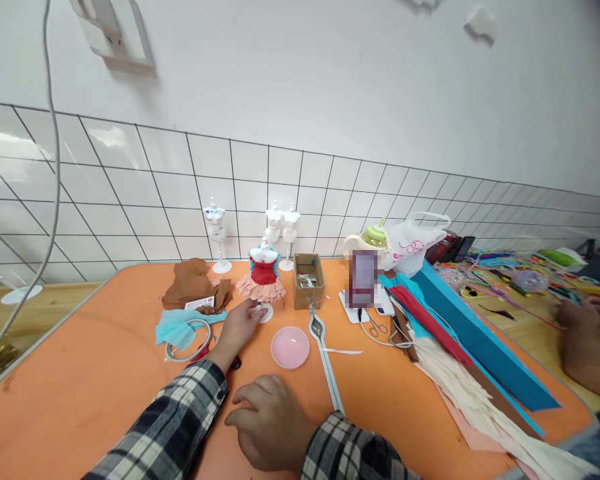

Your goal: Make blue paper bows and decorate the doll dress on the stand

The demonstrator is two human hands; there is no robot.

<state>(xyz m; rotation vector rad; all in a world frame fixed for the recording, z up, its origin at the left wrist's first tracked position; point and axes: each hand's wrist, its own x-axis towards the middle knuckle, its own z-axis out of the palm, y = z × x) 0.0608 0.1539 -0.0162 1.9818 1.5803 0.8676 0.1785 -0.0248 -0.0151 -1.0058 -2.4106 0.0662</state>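
My left hand (240, 328) reaches forward to a miniature dress form (264, 270) on a white stand. Its fingers close on the left edge of the round base (266, 313), and part of the grip is hidden. The form wears a red bodice with blue trim at the back and a ruffled peach skirt (261, 289). Nearer to me, my right hand (275, 423) hovers over or rests on the orange table, fingers loosely bent and apart, with nothing seen in it. A pink dish (290, 347) lies just beyond that hand.
Bare white dress forms (217, 233) stand by the wall. A small cardboard box (309, 281), a phone (363, 277), scissors (377, 327) and fabric strips (460, 373) lie to the right. Brown cloth (190, 283) and a ring (200, 340) are left. Another person's hand (580, 320) is far right.
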